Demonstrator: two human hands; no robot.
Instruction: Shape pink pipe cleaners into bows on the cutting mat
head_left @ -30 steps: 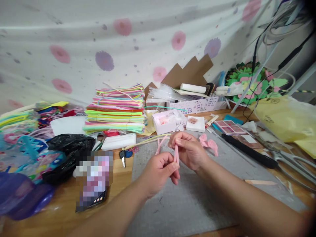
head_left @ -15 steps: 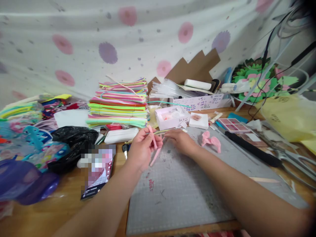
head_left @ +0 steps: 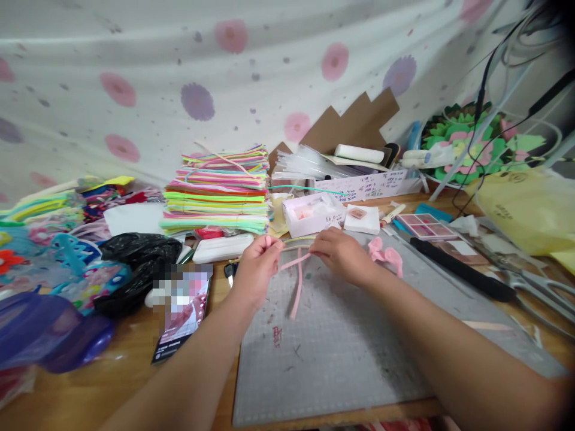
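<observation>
So the right hand point(head_left: 344, 258) has its fingertips closed on one end of a pink strip point(head_left: 293, 262), and the strip slopes down toward the left hand point(head_left: 257, 270). That left hand has its fingers pinched together – can't tell if there's anything between them, or if the strip's other end touches it. A second strip point(head_left: 296, 293), also pink, crosses the first one and points down toward the tabletop's point(head_left: 81, 398) front edge. All this sits over the grey mat point(head_left: 350, 353), around the middle of the tabletop.

A pink curl point(head_left: 387, 256) lies on the mat just right of the right hand. Just behind the hands there's a white box point(head_left: 308, 224), and a tall stack point(head_left: 215, 200) of colored strips stands toward the back edge. Phone point(head_left: 184, 317) is left of the mat, scissors point(head_left: 525, 280) over by the right edge.
</observation>
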